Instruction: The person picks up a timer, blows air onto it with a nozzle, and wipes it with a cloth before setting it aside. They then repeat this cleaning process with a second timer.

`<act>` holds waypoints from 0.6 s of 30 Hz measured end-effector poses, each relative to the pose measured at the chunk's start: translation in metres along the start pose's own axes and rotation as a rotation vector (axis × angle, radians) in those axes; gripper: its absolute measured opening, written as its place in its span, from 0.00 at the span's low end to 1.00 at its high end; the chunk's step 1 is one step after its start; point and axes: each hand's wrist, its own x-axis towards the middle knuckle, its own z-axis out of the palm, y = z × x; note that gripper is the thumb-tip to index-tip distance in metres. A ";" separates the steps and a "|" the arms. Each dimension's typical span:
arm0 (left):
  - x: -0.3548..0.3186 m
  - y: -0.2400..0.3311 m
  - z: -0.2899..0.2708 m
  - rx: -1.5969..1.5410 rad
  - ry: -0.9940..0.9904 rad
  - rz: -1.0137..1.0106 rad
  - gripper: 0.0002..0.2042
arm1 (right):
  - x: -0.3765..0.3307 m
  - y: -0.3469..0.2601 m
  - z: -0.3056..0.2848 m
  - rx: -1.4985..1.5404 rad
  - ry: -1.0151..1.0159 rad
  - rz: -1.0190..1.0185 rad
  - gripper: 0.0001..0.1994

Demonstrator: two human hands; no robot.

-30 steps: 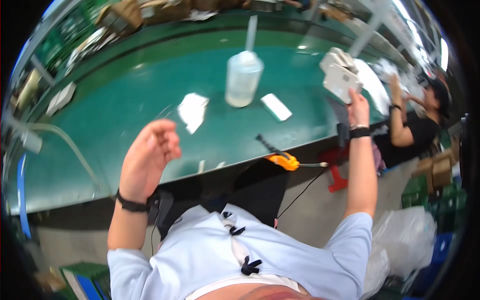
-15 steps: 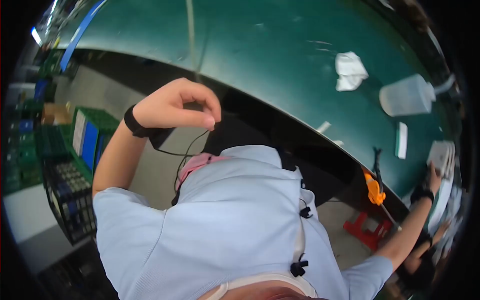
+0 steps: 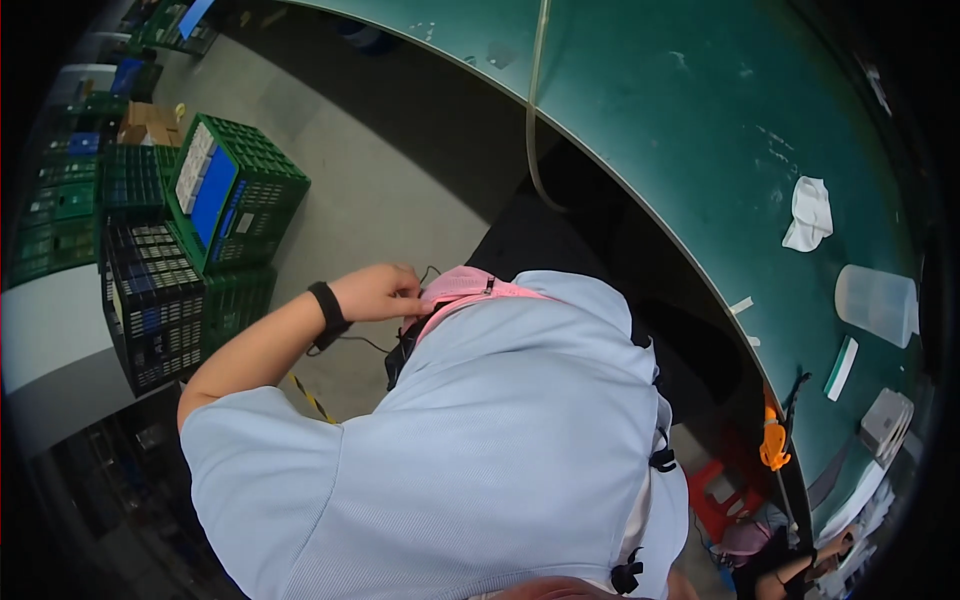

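At my waist, on the left side, my left hand (image 3: 375, 293) is bent inward with its fingers closed at the edge of a pink waist bag (image 3: 465, 284). The thumb and fingertips pinch there, partly hidden by the bag's edge. A zip with a small dark pull runs along the bag. A thin black cable (image 3: 362, 340) hangs below the hand, near the dark band on my wrist. My right hand is out of view.
The green worktable (image 3: 640, 90) holds a white cloth (image 3: 808, 214), a translucent container (image 3: 876, 304) and pale stacked parts (image 3: 886, 424). An orange tool (image 3: 773, 444) hangs at its edge. Green crates (image 3: 250, 195) stand left. A co-worker (image 3: 770, 560) sits at lower right, near a red stool (image 3: 715, 500).
My left hand has come down from above my lap to the pink bag. My right hand has left the pale stacked parts and gone out of view. The view has turned leftward.
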 end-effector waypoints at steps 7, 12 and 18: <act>-0.002 0.001 0.044 -0.089 0.585 0.182 0.16 | 0.021 -0.024 0.233 1.009 -1.118 0.361 0.12; 0.001 0.009 0.044 0.292 0.649 0.248 0.10 | 0.046 -0.085 0.352 0.747 -1.277 -0.168 0.11; 0.007 0.009 0.062 0.271 0.938 0.246 0.07 | 0.010 -0.164 0.464 1.094 -1.262 -0.507 0.12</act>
